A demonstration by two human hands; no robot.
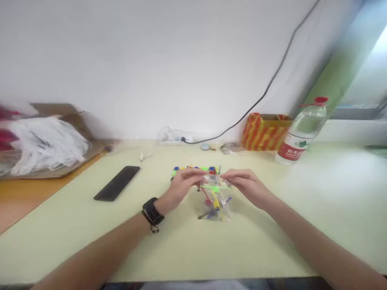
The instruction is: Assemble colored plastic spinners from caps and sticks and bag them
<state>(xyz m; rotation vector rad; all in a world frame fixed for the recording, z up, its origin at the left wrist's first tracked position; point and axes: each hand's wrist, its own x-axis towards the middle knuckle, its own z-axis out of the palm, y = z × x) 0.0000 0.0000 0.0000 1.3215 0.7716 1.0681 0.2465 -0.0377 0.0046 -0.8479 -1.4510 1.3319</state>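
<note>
A clear plastic bag (216, 203) with small red, yellow, blue and green plastic pieces inside hangs between my two hands. My left hand (182, 188), with a black watch on its wrist, pinches the bag's upper left edge. At the upper right edge, the fingers of my right hand (246, 186) are closed on the same bag. Behind the hands lies a row of colourful plastic parts (212, 170), partly hidden by my left hand and the bag.
A black phone-like slab (117, 183) lies left on the pale table (169, 253). White plastic packaging (48, 143) sits in cardboard at far left. A power strip (175, 139), a striped bag (263, 135) and a large water bottle (298, 137) stand along the back.
</note>
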